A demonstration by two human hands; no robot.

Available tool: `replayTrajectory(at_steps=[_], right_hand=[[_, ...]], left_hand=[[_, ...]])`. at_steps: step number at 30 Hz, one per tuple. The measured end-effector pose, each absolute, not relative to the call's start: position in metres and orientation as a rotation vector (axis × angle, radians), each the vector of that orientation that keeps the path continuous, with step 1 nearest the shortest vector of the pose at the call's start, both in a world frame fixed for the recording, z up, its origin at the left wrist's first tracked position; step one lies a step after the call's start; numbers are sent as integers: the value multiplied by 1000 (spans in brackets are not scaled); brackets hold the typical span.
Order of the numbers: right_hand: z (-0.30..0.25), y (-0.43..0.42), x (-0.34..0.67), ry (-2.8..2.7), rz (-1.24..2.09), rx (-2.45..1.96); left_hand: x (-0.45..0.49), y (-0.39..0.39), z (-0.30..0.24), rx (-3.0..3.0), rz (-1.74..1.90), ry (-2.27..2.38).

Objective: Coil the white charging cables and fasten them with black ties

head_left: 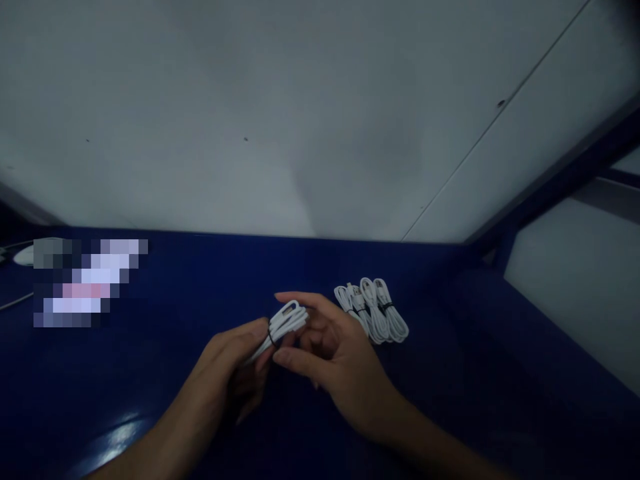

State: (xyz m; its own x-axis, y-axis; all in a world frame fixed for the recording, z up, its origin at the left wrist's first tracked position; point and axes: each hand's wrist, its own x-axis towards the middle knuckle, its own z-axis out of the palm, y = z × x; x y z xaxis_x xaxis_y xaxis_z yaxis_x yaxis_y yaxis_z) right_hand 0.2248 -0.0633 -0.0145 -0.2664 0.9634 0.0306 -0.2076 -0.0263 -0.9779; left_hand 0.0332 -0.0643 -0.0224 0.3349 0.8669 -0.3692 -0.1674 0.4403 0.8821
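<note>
— What lies on the blue table (100, 360)?
— Bundled white cables (373, 310), side by side, each tied with a dark band.
— And far left?
— Something pale (23, 255), maybe a mouse; too dim. White wall (250, 120) behind.

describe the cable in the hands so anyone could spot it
On the dark blue table, find the two hands. The left hand and right hand hold a coiled white cable with a black tie; the other coiled cables lie untouched to its right.
</note>
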Motion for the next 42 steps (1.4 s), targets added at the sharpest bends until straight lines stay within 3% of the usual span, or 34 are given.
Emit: replayTrajectory(at_steps=[6, 12, 29, 42], right_hand=[[-14, -62, 230, -1309, 1653, -735], [-18, -61, 231, -1387, 1402, -948], [-16, -52, 242, -1350, 1851, -862], [-19, -51, 243, -1372, 1887, -787]], left_hand=[[33, -65, -20, 875, 730, 937], [31, -67, -15, 878, 738, 986], [35, -62, -4, 953, 628, 946], [34, -61, -11, 906, 674, 1071]])
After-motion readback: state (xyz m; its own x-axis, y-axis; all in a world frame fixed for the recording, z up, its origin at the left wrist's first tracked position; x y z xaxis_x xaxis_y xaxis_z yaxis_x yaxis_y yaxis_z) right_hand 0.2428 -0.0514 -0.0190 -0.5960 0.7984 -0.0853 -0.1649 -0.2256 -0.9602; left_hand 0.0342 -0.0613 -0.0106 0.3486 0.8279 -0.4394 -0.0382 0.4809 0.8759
